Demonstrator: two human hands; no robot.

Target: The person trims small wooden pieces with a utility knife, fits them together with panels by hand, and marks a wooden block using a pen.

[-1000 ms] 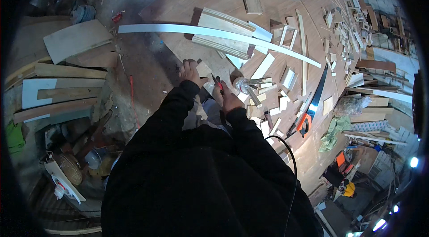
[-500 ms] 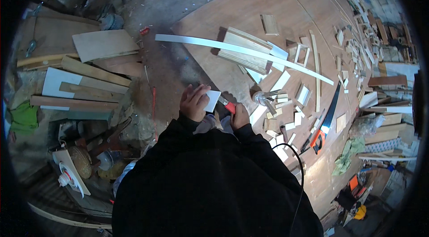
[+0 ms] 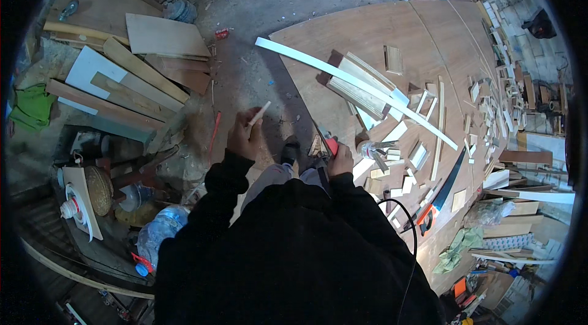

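Note:
My left hand (image 3: 244, 136) grips a small flat white piece (image 3: 260, 113), seen nearly edge-on above the floor, left of the worktable. Its fingers are closed on the piece's lower end. At the table's near left edge, my right hand (image 3: 340, 161) is wrapped round a red-handled tool (image 3: 331, 145). A dark, thin blade seems to run up and left from the handle, but its kind is hard to make out. The two hands are well apart, and the tool does not touch the white piece.
A wooden worktable (image 3: 343, 31) carries a long white strip (image 3: 355, 83), grooved wooden lengths (image 3: 361, 97), a clear jar (image 3: 367, 148), a handsaw (image 3: 444, 193) and several offcuts. Boards (image 3: 165, 36) lie at left. A large plastic bottle (image 3: 160, 233) is by my left arm.
My left hand has moved left and up, away from the tool, and turned the white piece edge-on. My right hand has shifted slightly right. The whole view has tilted.

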